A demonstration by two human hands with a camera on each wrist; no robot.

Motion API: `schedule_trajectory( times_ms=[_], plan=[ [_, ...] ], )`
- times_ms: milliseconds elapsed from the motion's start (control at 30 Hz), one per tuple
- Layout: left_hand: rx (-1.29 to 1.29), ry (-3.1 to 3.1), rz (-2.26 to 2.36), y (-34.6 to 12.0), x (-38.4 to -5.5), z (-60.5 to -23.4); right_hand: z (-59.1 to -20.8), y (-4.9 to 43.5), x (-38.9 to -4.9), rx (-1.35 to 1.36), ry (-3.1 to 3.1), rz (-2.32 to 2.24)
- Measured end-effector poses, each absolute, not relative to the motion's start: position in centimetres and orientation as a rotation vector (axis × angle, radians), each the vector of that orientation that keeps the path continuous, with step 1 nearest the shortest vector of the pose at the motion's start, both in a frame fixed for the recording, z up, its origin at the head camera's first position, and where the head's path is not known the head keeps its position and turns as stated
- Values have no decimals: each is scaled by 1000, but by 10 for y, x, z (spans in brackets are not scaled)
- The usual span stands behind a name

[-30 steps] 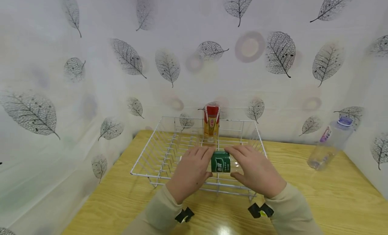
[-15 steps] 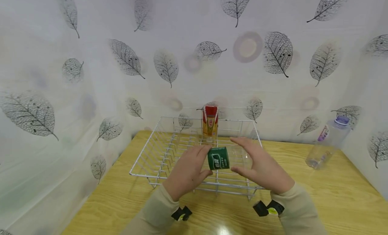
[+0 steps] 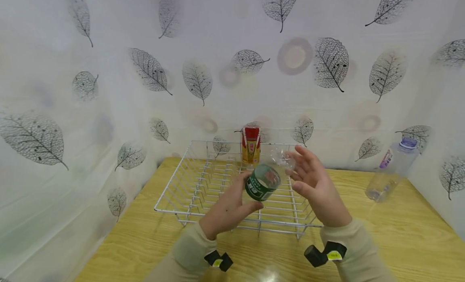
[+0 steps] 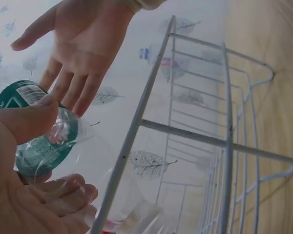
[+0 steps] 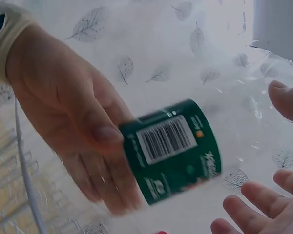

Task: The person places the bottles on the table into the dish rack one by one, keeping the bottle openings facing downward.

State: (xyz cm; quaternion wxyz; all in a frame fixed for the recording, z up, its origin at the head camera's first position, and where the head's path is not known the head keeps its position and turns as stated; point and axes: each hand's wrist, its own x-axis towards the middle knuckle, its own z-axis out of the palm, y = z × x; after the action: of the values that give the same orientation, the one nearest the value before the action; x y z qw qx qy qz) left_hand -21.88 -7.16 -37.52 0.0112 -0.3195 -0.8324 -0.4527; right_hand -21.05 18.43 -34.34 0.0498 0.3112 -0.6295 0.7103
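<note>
My left hand (image 3: pixel 229 209) grips a clear plastic bottle (image 3: pixel 260 188) by its green-labelled middle, thumb on the near side and fingers on the far side. The bottle is tilted above the wire rack, its clear right end raised towards the back. My right hand (image 3: pixel 319 189) is beside that end, fingers spread and palm turned towards the bottle. In the right wrist view the green label (image 5: pixel 173 151) shows a barcode, and the right hand's fingers (image 5: pixel 254 207) stand apart from it. The left wrist view shows the left thumb (image 4: pixel 29 122) across the label.
A white wire dish rack (image 3: pixel 178 211) stands on the wooden table (image 3: pixel 134 241) under both hands. A red and yellow bottle (image 3: pixel 250 146) is upright at the rack's back. At the right, a clear bottle (image 3: pixel 390 173) with a purple neck stands near the leaf-patterned curtain (image 3: pixel 225 27).
The right hand has let go of the bottle's right end and turned its palm open beside it. The left hand has tilted the bottle, swinging that end up and back.
</note>
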Motion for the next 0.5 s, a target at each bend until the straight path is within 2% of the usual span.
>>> schedule_trajectory(
  times_ms=[200,500],
  plan=[
    [-1095,-2677,-1417,-65,-216,-379,-350,170,-209,977,-1879,2309],
    [-1120,-2715,-1302,-61,-215,-383,-353,151,-207,1031,-1956,2081]
  ],
)
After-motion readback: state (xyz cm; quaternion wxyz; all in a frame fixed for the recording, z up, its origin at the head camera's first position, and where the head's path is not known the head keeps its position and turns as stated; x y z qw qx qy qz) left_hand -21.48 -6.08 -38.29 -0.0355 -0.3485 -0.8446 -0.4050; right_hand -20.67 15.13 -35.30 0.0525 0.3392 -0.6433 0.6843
